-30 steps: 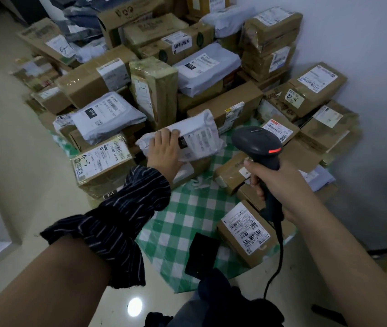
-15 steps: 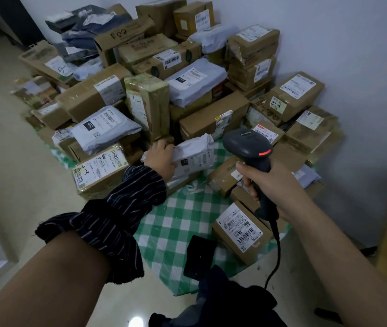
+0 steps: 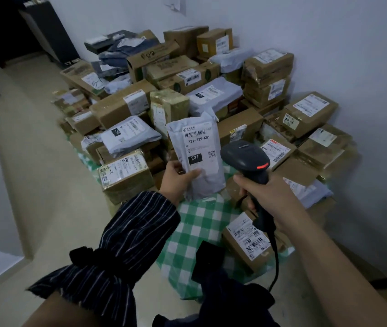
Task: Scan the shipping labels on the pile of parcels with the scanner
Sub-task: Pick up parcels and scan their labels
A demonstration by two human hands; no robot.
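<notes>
Closest in, a dark striped sleeve (image 3: 126, 234) is bunched up the left forearm, and a dark piece of clothing (image 3: 225, 300) sits at the bottom edge. A black cable (image 3: 276, 263) runs down from the scanner's handle, passing a brown box (image 3: 244, 253) that lies label-up on the green checked cloth (image 3: 194, 230) spread on the floor (image 3: 34, 185). A flat black object (image 3: 207, 257) rests on the cloth just left of that box. Now the hands: the left hand (image 3: 176, 178) holds a grey mailer bag (image 3: 207, 178) upright by its lower left corner, thumb pressed across the front and fingers tucked behind, lifted above the cloth. Its shipping label (image 3: 198, 142) faces us, reading 231-239-K01 with a barcode on top. The right hand (image 3: 270, 197) has its fingers wrapped tight round the handle of the scanner (image 3: 246, 156), whose head sits just beside the bag's right edge, a red strip glowing at its back. Beyond them rises the pile of parcels (image 3: 187, 86), stacked on the floor against the wall (image 3: 329, 43). At its left front stands a taped box marked 4-3 (image 3: 126, 178), with another grey mailer (image 3: 128, 135) lying just behind it. Brown cartons with white labels climb toward the far corner.
</notes>
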